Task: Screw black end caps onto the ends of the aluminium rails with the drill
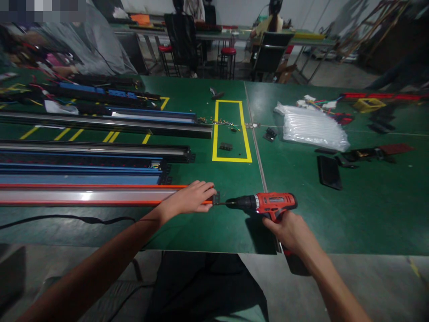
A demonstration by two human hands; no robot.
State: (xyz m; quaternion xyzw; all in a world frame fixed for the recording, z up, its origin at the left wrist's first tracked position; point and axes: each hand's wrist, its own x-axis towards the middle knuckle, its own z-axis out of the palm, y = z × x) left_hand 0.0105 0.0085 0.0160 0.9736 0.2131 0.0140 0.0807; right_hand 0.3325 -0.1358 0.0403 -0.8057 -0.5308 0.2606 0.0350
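Left hand (pixel 189 199) clamps the end of an orange-edged silver rail (pixel 87 195) near the desk's front edge; right hand (pixel 290 232) grips a red drill (pixel 268 204), bit at the rail's black end cap (pixel 216 197). Green desk (pixel 368 214), workshop with stools behind.

Head-worn view, facing forward-down, near green table (pixel 351 214)

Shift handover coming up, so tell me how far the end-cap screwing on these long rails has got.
Looks done: nothing can be confirmed; the black rails further back have end pieces on, screws unseen. In hand: the left hand steadies the orange rail while the right hand points the red drill at its black end cap. Left: loose small parts in the yellow box.
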